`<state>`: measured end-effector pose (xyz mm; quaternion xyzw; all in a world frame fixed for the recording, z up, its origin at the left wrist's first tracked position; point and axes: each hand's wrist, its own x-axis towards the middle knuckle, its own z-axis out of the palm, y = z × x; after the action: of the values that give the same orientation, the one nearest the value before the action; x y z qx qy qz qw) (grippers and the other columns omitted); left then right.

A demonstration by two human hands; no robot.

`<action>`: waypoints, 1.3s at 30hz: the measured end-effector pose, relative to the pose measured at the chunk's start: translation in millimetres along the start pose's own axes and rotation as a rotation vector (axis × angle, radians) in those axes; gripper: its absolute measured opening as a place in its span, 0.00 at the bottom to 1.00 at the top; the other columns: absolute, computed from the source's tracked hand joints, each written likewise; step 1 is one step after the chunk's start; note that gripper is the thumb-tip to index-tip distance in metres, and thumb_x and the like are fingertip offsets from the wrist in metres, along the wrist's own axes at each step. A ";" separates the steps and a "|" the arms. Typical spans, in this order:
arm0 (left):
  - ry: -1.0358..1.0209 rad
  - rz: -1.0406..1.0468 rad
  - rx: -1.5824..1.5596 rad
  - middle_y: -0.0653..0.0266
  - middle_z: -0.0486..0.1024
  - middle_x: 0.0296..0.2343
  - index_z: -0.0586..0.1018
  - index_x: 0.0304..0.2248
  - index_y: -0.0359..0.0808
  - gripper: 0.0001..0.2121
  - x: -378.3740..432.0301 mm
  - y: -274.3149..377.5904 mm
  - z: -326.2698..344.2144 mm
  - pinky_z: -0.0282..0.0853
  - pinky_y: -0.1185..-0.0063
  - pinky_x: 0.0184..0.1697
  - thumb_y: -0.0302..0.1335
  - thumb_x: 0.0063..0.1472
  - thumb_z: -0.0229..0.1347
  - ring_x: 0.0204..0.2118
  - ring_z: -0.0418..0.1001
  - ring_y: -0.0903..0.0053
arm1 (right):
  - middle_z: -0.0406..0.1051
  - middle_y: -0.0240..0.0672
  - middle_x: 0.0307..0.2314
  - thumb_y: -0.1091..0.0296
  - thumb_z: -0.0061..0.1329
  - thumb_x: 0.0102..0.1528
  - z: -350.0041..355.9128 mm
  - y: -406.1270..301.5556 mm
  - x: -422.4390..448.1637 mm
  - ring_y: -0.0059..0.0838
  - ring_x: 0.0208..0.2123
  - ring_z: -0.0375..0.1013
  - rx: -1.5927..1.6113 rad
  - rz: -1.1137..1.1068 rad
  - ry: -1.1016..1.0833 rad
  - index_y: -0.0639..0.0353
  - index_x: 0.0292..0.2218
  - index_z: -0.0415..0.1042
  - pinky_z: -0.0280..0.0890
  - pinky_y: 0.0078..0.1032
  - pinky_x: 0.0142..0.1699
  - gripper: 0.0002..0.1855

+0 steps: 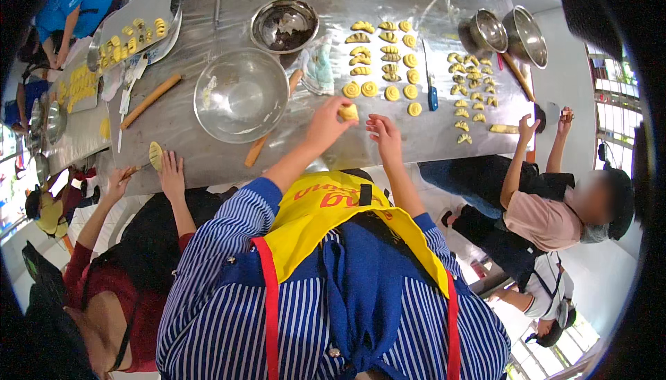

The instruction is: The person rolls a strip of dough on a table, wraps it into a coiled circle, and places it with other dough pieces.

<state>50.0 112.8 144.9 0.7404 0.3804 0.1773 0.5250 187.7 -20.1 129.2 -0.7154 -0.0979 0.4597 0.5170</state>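
My left hand (329,122) pinches a small yellow piece of dough (348,112) between thumb and fingers, above the steel table (322,156). A short gap to the right of it, my right hand (385,131) is raised with its fingers apart and nothing visible in them. Just beyond my hands lie several spiral dough rolls (369,89). Behind these are rows of crescent-shaped dough pieces (360,52), some showing dark filling between their ridges.
A large steel bowl (242,96) overlaps a wooden rolling pin (257,150) on my left. Beyond it sit a bowl with dark residue (284,25) and a cloth (318,68). A blue-handled knife (432,96) lies right of the spirals. Co-workers' hands (173,174) work on both sides.
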 end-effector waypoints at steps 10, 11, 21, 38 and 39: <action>-0.035 0.191 0.158 0.55 0.75 0.37 0.77 0.40 0.35 0.15 -1.9 -60.0 75.5 0.69 0.70 0.45 0.25 0.51 0.62 0.42 0.73 0.59 | 0.75 0.41 0.33 0.68 0.51 0.56 -10.4 45.5 38.0 0.37 0.35 0.74 -0.497 -0.382 0.040 0.60 0.41 0.76 0.68 0.31 0.39 0.12; -0.040 0.187 0.161 0.55 0.75 0.37 0.77 0.40 0.35 0.15 -3.1 -60.3 76.4 0.69 0.70 0.45 0.25 0.51 0.62 0.42 0.73 0.59 | 0.74 0.41 0.32 0.67 0.53 0.54 -10.8 46.9 37.3 0.41 0.35 0.73 -0.565 -0.405 0.020 0.58 0.41 0.77 0.67 0.34 0.39 0.12; -0.022 0.117 0.247 0.60 0.72 0.27 0.77 0.30 0.34 0.08 -0.5 -81.2 81.7 0.69 0.71 0.35 0.26 0.50 0.62 0.31 0.73 0.64 | 0.71 0.40 0.33 0.65 0.56 0.52 -14.5 77.9 52.0 0.43 0.38 0.70 -0.670 -0.577 0.022 0.59 0.34 0.76 0.66 0.36 0.42 0.09; 0.128 -0.080 -0.048 0.60 0.70 0.33 0.79 0.35 0.34 0.07 -28.3 -71.2 107.8 0.71 0.74 0.37 0.21 0.55 0.57 0.33 0.74 0.66 | 0.71 0.40 0.34 0.76 0.52 0.50 -22.7 83.3 45.0 0.43 0.37 0.70 -0.587 -0.542 -0.029 0.62 0.32 0.74 0.67 0.34 0.41 0.04; 0.117 -0.039 0.054 0.61 0.70 0.34 0.77 0.33 0.34 0.06 -32.3 -72.3 108.5 0.71 0.73 0.39 0.20 0.53 0.57 0.35 0.73 0.64 | 0.71 0.40 0.34 0.76 0.52 0.50 -25.3 89.2 43.6 0.43 0.37 0.70 -0.585 -0.544 -0.034 0.62 0.32 0.74 0.67 0.34 0.41 0.04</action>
<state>73.6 30.4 41.5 0.7351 0.4294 0.1999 0.4851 201.4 -49.5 32.1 -0.7727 -0.4191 0.2705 0.3927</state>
